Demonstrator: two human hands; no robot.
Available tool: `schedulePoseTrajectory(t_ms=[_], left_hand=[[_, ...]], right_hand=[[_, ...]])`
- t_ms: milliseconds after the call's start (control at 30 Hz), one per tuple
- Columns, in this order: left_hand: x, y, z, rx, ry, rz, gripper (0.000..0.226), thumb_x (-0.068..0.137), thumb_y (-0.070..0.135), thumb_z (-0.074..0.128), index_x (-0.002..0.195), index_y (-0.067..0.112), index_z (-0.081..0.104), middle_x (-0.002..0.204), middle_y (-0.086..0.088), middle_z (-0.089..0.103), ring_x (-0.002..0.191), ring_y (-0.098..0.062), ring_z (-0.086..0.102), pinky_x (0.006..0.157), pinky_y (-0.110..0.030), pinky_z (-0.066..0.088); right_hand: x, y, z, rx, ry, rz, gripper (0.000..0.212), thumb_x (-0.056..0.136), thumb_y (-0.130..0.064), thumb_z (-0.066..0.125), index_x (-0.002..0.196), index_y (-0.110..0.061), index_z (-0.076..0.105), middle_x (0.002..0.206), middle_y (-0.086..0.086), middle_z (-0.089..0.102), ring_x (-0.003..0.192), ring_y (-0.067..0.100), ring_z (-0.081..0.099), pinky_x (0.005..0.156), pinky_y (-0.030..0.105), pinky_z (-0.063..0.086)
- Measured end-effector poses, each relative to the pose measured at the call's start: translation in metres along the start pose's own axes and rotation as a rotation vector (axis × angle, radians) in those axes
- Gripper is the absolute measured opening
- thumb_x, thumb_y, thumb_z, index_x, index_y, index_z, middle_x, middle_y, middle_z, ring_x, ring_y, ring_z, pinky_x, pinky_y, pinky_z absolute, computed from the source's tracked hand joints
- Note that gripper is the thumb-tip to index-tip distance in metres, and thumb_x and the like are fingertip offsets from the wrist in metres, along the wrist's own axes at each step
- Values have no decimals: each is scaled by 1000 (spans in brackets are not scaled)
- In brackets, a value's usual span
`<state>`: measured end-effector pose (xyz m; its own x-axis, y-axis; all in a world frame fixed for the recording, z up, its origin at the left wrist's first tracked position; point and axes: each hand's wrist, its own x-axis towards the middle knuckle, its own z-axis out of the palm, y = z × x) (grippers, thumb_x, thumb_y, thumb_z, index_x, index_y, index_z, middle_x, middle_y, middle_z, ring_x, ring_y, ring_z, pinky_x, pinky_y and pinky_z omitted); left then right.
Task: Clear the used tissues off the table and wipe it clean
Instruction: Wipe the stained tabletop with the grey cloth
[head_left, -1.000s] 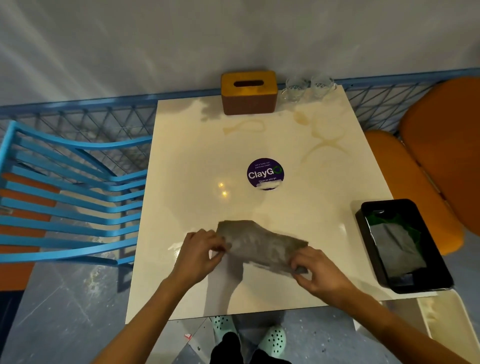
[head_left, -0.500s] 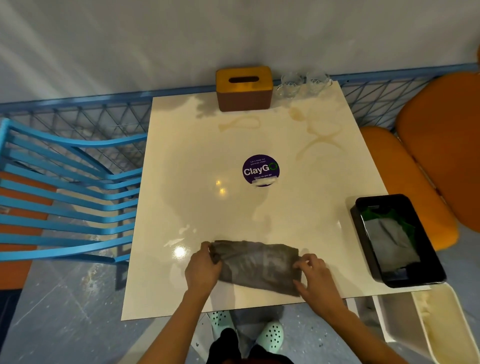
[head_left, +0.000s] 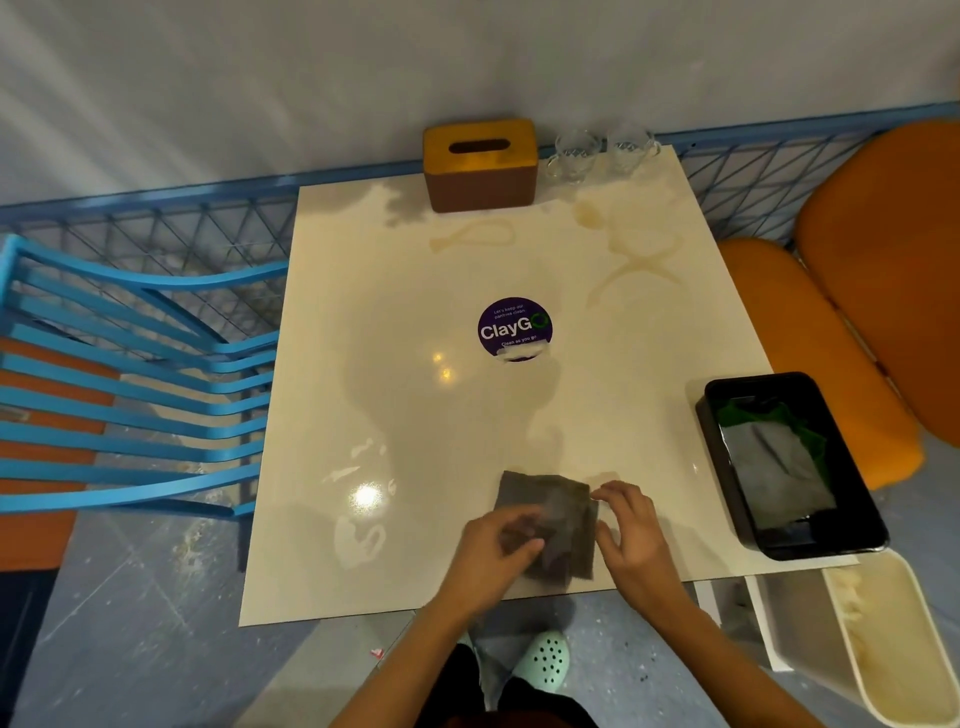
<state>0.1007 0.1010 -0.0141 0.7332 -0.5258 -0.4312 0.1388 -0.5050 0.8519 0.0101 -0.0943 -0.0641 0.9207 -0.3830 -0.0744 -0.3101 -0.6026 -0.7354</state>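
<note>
A grey cloth (head_left: 553, 512) lies folded into a small rectangle near the front edge of the cream table (head_left: 395, 322). My left hand (head_left: 496, 553) grips its left side, fingers curled over the fold, blurred by motion. My right hand (head_left: 631, 530) pinches the cloth's right edge. Brown dried stains (head_left: 631, 267) mark the table's far right, and a fainter looped stain (head_left: 475, 234) lies in front of the tissue box. No used tissues show on the tabletop.
A brown tissue box (head_left: 480, 163) and two glass cups (head_left: 600, 148) stand at the far edge. A black tray (head_left: 709, 415) holding cloths sits front right. A white bin (head_left: 883, 639) stands below it. A blue chair (head_left: 130, 384) is left, orange seats (head_left: 857, 322) right.
The cloth was spread wide between my hands; my left hand has now swept right, folding it over into a narrower rectangle. The right hand stayed about where it was.
</note>
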Motion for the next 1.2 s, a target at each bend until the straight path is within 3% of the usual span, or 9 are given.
schedulePoseTrajectory(t_ms=[133, 267, 367, 467, 533, 667, 867, 1000, 1200], left_hand=[[-11, -40, -51, -19, 286, -107, 27, 89, 6, 66, 98, 31, 71, 93, 16, 73, 85, 0, 67, 72, -18, 53], [-27, -79, -113, 18, 570, -216, 19, 91, 6, 64, 97, 22, 71, 94, 6, 72, 88, -14, 65, 71, -21, 47], [-34, -104, -157, 83, 689, -282, 20, 96, 14, 58, 114, 10, 66, 110, -6, 66, 100, -23, 61, 80, -26, 48], [-33, -123, -192, 135, 748, -336, 31, 99, 25, 54, 127, 11, 58, 128, -14, 58, 116, -31, 56, 94, -44, 49], [-30, -129, -209, 100, 811, -365, 35, 100, 23, 52, 132, 9, 54, 131, -14, 54, 119, -33, 53, 96, -47, 46], [-18, -149, -232, -56, 812, -405, 34, 102, 14, 47, 135, 9, 50, 132, -13, 54, 121, -32, 52, 100, -47, 45], [0, -166, -236, -148, 726, -480, 36, 106, 28, 35, 120, 5, 58, 114, -10, 58, 105, -23, 52, 99, -43, 41], [3, -174, -236, -155, 705, -465, 42, 105, 38, 29, 119, 11, 58, 114, -10, 59, 110, -27, 55, 101, -46, 42], [7, -182, -236, -94, 727, -456, 41, 103, 40, 34, 116, 9, 58, 104, -8, 59, 102, -26, 59, 95, -44, 48]], right_hand=[[-7, -16, 37, -101, -91, -161, 41, 92, -24, 48, 132, -19, 56, 145, 6, 43, 135, 20, 36, 112, 40, 35], [-1, -14, 75, -340, -265, -211, 62, 94, -46, 31, 153, -28, 27, 164, 2, 3, 150, 17, -7, 122, 37, 0], [20, -11, 82, -474, -267, -215, 65, 94, -45, 34, 155, -27, 18, 164, 6, 2, 151, 23, -5, 119, 43, 2], [39, -22, 98, -513, -249, -246, 65, 96, -44, 33, 156, -25, 17, 164, 8, 3, 151, 28, 1, 118, 46, 7], [47, -39, 116, -534, -257, -269, 64, 97, -44, 31, 156, -24, 14, 164, 8, -1, 151, 28, -1, 118, 46, 6], [45, -91, 176, -532, -330, -380, 63, 99, -44, 33, 156, -22, 15, 164, 11, -1, 151, 30, -2, 116, 50, 9], [1, -157, 252, -613, -489, -629, 59, 103, -50, 27, 155, -24, 18, 164, 11, 2, 151, 30, -2, 115, 47, 3], [10, -167, 262, -615, -542, -709, 59, 102, -50, 29, 155, -27, 17, 164, 8, 2, 151, 28, 0, 116, 45, 3], [102, -166, 246, -601, -491, -561, 59, 102, -51, 23, 156, -32, 7, 164, 2, -7, 150, 22, -11, 122, 46, -1]])
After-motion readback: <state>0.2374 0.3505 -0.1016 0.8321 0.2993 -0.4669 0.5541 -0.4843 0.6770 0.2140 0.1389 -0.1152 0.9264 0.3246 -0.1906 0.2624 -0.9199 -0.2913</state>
